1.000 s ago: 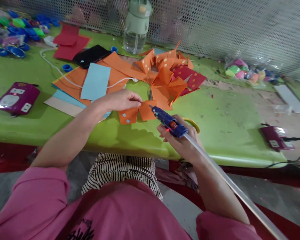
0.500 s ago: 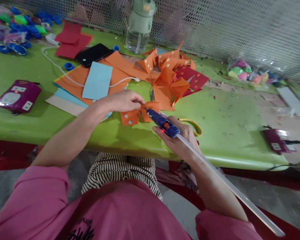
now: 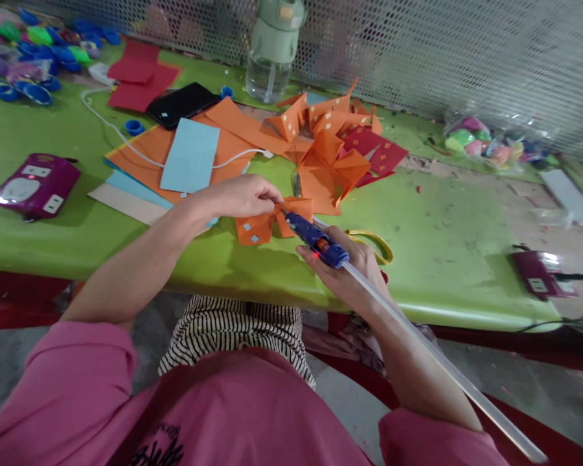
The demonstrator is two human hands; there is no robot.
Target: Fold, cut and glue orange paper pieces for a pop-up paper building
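Left hand (image 3: 238, 196) pinched shut, right hand (image 3: 352, 272) curled in a grip

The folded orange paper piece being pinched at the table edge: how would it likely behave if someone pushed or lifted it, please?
The folded orange paper piece looks thin, so probably very light and easily slid. Its creases likely give some stiffness, though the left hand could crush it. The glue gun nozzle touches it, so it may stick.

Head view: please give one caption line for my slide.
Left hand pinches an orange folded paper piece while right hand aims a blue glue gun at it.
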